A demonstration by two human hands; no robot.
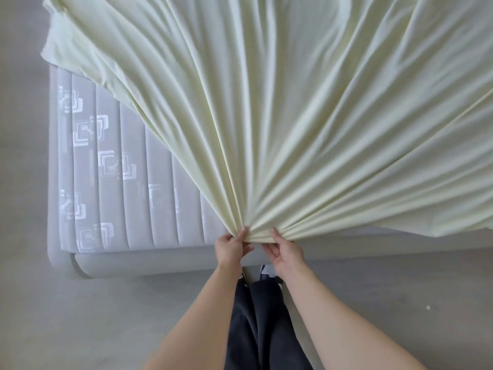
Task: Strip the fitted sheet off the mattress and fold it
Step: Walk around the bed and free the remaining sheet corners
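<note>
hands meet at the near edge of the bed: the left hand [231,248] and right hand [283,249] both pinch the gathered edge of the fitted sheet [293,108], so pleats fan out from that one point. the sheet lies mostly over the mattress [112,182], whose left side is bared, likely being drawn off.

A pale grey bed frame [165,259] stands on a smooth grey floor [93,316] in soft light.
</note>
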